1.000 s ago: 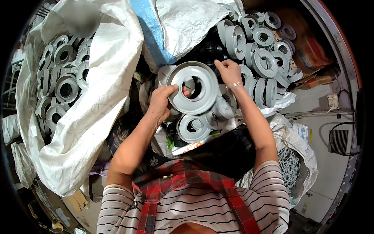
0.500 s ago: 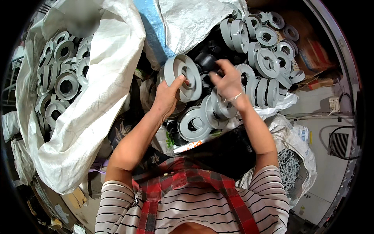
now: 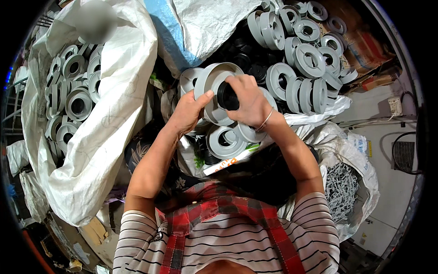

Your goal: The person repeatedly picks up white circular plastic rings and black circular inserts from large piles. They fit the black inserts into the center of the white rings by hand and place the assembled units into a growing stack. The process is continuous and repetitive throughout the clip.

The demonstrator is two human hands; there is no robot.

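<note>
My left hand (image 3: 190,111) grips a grey plastic ring (image 3: 212,77) by its rim, thumb over the edge, with the ring's open side tilted toward me. In my right hand (image 3: 248,101) is a black round plastic part (image 3: 226,96), held by the fingers at the middle of that ring. The right fingers partly cover the black part, so how deep it sits cannot be seen. Under and around both hands lie more grey rings (image 3: 226,142). Just beyond them is a heap of loose black parts (image 3: 256,71).
On the left, a large white woven sack (image 3: 116,105) holds several grey rings (image 3: 78,104). Stacked grey rings (image 3: 310,60) fill the far right. A white bag of grey screw-like pieces (image 3: 341,192) stands at the lower right, near a wall socket (image 3: 395,108).
My right hand has moved left from the black heap to the grey ring, bringing a black round part into it. The left hand still holds the ring, now tilted differently.
</note>
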